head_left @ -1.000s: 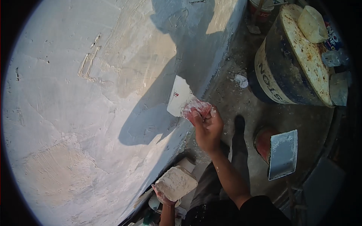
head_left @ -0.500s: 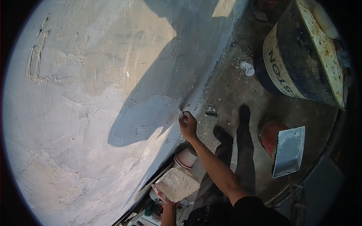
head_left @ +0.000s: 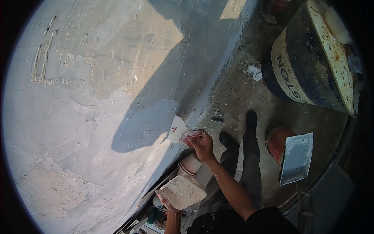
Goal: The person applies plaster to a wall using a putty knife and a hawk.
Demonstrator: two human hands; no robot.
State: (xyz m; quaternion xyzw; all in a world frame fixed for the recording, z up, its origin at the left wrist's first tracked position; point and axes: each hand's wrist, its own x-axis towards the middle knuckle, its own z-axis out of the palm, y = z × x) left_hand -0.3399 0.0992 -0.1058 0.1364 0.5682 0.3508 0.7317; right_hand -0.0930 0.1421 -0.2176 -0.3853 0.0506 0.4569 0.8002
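The right hand point(head_left: 201, 145) grips a scraper point(head_left: 176, 129) at the wall point(head_left: 89, 117); the left hand point(head_left: 167, 202) clasps a putty-covered tray point(head_left: 183, 191).

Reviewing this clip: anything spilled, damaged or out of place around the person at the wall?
Loose debris and a crumpled white scrap litter the floor, looking untidy. The drum has a rust-blotched lid, and rough lines scar the wall at upper left.
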